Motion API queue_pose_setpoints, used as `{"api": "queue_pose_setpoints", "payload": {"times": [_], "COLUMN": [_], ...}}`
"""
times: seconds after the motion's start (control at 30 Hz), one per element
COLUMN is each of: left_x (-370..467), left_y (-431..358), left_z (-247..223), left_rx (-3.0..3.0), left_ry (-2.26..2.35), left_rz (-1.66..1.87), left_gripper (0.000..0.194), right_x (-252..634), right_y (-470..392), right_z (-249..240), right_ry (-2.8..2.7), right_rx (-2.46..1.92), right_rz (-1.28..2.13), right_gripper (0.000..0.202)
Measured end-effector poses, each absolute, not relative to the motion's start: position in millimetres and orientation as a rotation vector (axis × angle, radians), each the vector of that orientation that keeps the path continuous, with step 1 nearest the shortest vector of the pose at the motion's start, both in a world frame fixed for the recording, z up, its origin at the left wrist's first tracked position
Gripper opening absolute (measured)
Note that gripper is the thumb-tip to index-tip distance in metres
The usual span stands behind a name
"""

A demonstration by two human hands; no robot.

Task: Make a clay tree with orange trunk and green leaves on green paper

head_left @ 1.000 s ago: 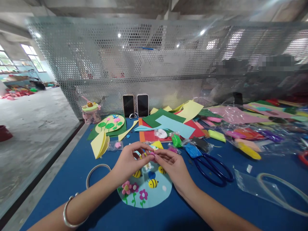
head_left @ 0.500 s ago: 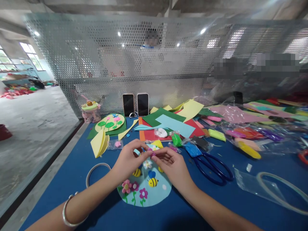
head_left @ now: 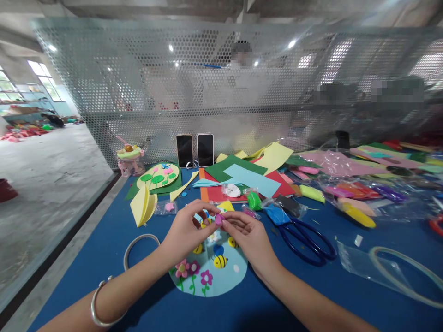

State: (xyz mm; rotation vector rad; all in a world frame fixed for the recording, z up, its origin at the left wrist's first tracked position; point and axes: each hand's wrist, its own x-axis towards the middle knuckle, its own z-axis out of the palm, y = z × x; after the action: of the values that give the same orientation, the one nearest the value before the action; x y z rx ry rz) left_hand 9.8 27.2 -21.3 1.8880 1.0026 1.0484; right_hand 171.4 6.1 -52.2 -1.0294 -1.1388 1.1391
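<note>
We pinched purple clay [head_left: 218, 219] over the card [head_left: 224, 287].
Our left hand [head_left: 187, 227] held the clay's left side in its fingertips, our right hand [head_left: 252, 236] gripped its right side, and farther right lay the scissors [head_left: 308, 261].

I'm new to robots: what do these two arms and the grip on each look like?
The left grip and right grip are a person's ungloved hands. No sleeves, cables or markings show. The left arm wears a slim, rounded, silver-coloured bangle with what look like small knobs on its upper part; the right arm has nothing visible on it.
</note>
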Motion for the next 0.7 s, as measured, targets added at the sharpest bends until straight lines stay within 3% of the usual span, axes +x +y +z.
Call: {"api": "queue_pose_setpoints", "payload": {"times": [0.57, 0.7], "left_x": [9, 7], "left_y": [26, 28], "left_z": [-35, -31], "left_rx": [2.383, 2.405], "left_ry": [1.017, 0.979], "left_rz": [1.097, 1.103], "left_gripper": [0.035, 0.021], "right_x": [170, 171], "right_y": [5, 5], "right_z": [-51, -51], "right_ry": [-1.07, -1.15], "right_rx": [-1.033, -1.013], "right_rz": [1.152, 1.208], "right_gripper": [0.033, 0.033]}}
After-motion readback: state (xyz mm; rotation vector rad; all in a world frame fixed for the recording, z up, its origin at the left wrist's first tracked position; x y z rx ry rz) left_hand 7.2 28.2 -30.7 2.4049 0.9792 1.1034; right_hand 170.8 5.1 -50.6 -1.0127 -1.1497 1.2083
